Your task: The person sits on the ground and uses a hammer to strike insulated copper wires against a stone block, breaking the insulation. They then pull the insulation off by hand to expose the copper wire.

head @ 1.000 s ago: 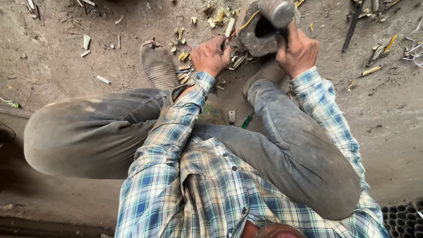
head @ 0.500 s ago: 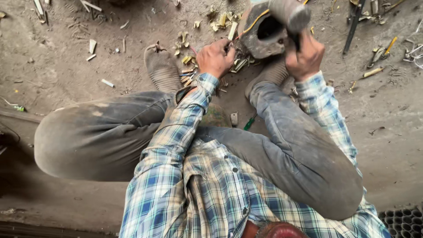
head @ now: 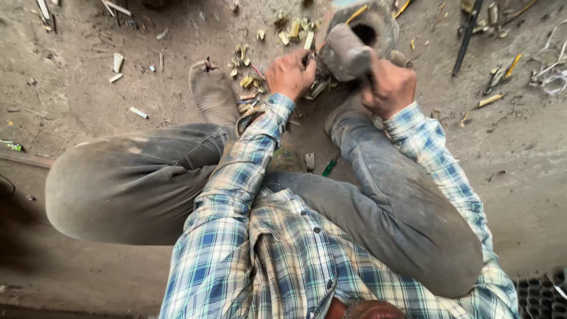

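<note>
My right hand (head: 390,87) grips the handle of a heavy grey hammer (head: 347,54), whose head hangs just over a round grey metal block (head: 378,26) with a dark hole in it. My left hand (head: 289,74) is pinched shut on a small metal piece (head: 311,54), held against the left edge of that block. Both arms, in blue plaid sleeves, reach out between my bent knees. Yellowish metal scraps (head: 248,82) lie scattered around the block and beside my left hand.
I squat on a dusty concrete floor, my shoes (head: 212,94) next to the scrap pile. A long dark bar (head: 466,32) and more brass bits (head: 493,100) lie at the right. White stubs (head: 117,62) lie at the left. A green-handled tool (head: 329,167) lies between my legs.
The hammer head has swung down and to the left, from above the block's far side to just over it. My left hand stays at the block's edge.
</note>
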